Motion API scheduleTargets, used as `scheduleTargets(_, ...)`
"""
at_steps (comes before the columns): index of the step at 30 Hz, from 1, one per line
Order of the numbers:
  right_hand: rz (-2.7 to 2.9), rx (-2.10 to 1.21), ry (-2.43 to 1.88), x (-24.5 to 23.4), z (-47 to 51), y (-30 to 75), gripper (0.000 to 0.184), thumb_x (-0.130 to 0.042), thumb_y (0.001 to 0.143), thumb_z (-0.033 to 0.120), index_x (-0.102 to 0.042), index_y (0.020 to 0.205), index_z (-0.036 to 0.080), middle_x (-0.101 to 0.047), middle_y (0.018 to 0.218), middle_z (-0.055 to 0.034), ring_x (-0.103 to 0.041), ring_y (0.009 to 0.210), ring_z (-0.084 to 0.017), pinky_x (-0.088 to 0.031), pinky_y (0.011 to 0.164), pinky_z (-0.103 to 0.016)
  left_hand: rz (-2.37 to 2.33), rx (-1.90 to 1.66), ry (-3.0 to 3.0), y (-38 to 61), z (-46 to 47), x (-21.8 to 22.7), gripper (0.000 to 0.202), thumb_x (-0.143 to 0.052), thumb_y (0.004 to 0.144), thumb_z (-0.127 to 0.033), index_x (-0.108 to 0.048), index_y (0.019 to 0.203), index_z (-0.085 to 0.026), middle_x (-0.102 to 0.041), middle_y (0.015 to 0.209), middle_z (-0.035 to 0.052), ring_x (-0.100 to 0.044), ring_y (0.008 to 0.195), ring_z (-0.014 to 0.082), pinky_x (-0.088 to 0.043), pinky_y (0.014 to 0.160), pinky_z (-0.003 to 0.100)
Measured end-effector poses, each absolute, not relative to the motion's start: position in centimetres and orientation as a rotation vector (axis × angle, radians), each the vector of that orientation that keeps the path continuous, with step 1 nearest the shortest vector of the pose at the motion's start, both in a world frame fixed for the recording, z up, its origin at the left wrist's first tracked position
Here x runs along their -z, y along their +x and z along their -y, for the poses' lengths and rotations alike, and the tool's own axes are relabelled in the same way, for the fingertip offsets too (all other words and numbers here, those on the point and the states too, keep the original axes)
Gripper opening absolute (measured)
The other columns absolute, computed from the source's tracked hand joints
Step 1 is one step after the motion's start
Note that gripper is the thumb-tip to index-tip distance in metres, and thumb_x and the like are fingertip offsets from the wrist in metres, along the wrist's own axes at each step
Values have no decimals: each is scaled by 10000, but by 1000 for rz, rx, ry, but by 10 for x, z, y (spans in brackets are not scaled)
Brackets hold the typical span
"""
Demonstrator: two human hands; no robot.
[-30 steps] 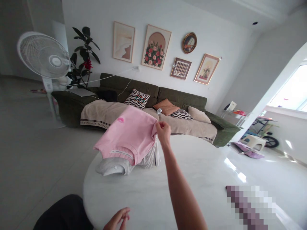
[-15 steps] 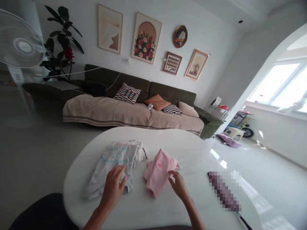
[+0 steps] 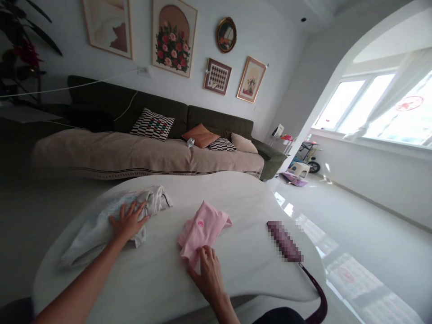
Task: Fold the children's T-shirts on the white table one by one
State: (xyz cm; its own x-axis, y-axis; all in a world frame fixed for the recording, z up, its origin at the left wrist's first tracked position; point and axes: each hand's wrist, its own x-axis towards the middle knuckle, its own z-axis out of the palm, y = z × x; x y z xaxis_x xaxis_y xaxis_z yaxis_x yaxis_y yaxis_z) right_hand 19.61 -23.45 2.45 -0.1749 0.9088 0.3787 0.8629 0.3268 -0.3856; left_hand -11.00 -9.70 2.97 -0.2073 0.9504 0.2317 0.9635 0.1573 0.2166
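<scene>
A crumpled pink garment (image 3: 204, 227) with a small dark pink logo lies near the middle of the white round table (image 3: 243, 198). My right hand (image 3: 207, 272) rests at its near edge, fingers bent and touching the cloth. To the left a pile of white and grey clothes (image 3: 111, 220) lies on the table. My left hand (image 3: 128, 220) lies flat on this pile with its fingers spread.
A blurred dark purple object (image 3: 285, 240) with a strap lies on the table's right side. Beyond the table stands a dark green sofa (image 3: 162, 112) with a beige cover and cushions. Bright windows (image 3: 374, 105) are at the right.
The pink garment went from held up in the air down onto the table. My left hand moved onto the white pile. The view has swung to the right.
</scene>
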Motion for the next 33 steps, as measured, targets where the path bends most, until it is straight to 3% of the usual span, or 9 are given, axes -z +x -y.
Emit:
scheduleTargets(3, 1949, -172, -1551, -27, 224, 190, 201, -424, 711, 94, -537, 839, 200, -569, 843, -52, -524, 807, -192, -422, 684, -297, 2468, 555, -1941, -109, 94, -46, 554, -377, 810, -497, -302, 1330, -321, -226, 1437, 77, -89, 1284, 413, -85, 869, 723)
scheduleTargets(6, 1671, -395, -1446, -50, 211, 195, 136, -384, 780, 161, -513, 765, 202, -557, 740, -20, -507, 696, -151, -397, 640, -260, 2545, 713, -1983, -79, 109, -75, 624, -456, 768, -484, -354, 1317, -205, -287, 1393, 162, -80, 1266, 465, -81, 886, 711)
scheduleTargets(8, 1453, -618, -1309, -81, 204, 199, 164, -378, 826, 271, -486, 726, 198, -528, 671, 4, -474, 622, -125, -379, 595, -234, 2388, 959, -2272, -41, 131, -98, 693, -507, 740, -473, -345, 1313, -120, -355, 1343, 195, -180, 1261, 423, -159, 957, 620)
scheduleTargets(10, 1331, -855, -1108, -122, 203, 203, 213, -402, 831, 340, -464, 690, 192, -479, 624, 28, -429, 581, -101, -354, 551, -210, 2090, 1092, -2648, 2, 157, -119, 620, -500, 741, -518, -379, 1286, -246, -442, 1308, 52, -386, 1197, 245, -319, 980, 366)
scheduleTargets(14, 1369, -1053, -782, -209, 210, 215, 205, -499, 801, 365, -487, 725, 174, -422, 629, 51, -372, 566, -69, -319, 525, -182, 1583, 1602, -3192, 62, 192, -148, 404, -449, 805, -465, -570, 1047, -165, -639, 955, 58, -578, 844, 191, -453, 741, 276)
scheduleTargets(16, 1424, -960, -775, -242, 213, 227, 222, -502, 805, 375, -489, 716, 171, -397, 614, 58, -347, 543, -59, -294, 500, -174, 1634, 1629, -3167, 64, 194, -157, 379, -414, 823, -455, -608, 917, -144, -646, 817, 40, -580, 743, 177, -454, 654, 253)
scheduleTargets(21, 1629, -626, -978, -273, 204, 267, 229, -449, 825, 386, -519, 779, 173, -465, 626, 45, -411, 563, -80, -326, 516, -185, 1646, 1563, -2929, 28, 173, -181, 337, -392, 839, -387, -606, 955, -154, -637, 810, 6, -568, 763, 147, -433, 663, 210)
scheduleTargets(27, 1670, 178, -1228, -291, 190, 295, 193, -416, 762, 176, -597, 828, 185, -595, 743, 2, -504, 672, -121, -370, 612, -225, 1567, 1579, -2336, 19, 160, -244, 312, -389, 853, -327, -616, 993, -164, -664, 862, 20, -584, 802, 143, -410, 737, 215)
scheduleTargets(33, 1316, 247, -1168, -270, 211, 317, 267, -354, 763, 158, -576, 903, 202, -634, 875, -11, -578, 744, -128, -427, 665, -239, 1233, 1583, -2288, 28, 206, -269, 293, -450, 845, -348, -597, 1053, -203, -661, 959, 20, -596, 830, 131, -419, 759, 211)
